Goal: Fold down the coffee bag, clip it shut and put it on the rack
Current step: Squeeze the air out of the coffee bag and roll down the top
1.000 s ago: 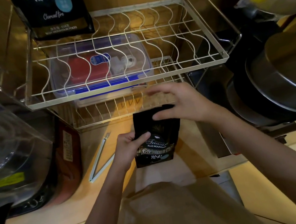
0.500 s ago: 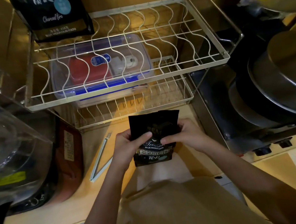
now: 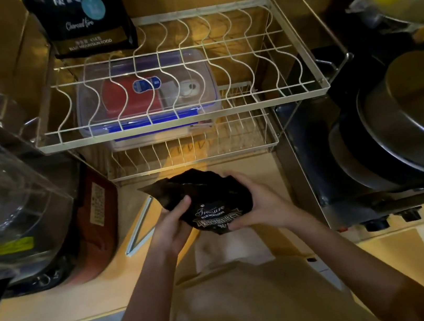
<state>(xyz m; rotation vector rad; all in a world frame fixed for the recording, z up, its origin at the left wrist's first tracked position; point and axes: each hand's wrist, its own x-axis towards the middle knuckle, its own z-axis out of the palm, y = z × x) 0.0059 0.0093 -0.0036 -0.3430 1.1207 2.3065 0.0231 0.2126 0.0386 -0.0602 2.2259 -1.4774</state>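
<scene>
The task is barely begun: both hands clasp the crinkly black foil coffee bag above the tabletop's middle, left hand at its side, right hand cupping it. Its rumpled top isn't folded flat; the slim white clip lies unused alongside, and the wire rack waits behind.

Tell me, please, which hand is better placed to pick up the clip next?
Left. The clip lies on the counter just beside the left hand; the right hand sits across the coffee bag, farther away.

Bare forearms without sleeves or jewellery, over a plain beige garment
</scene>
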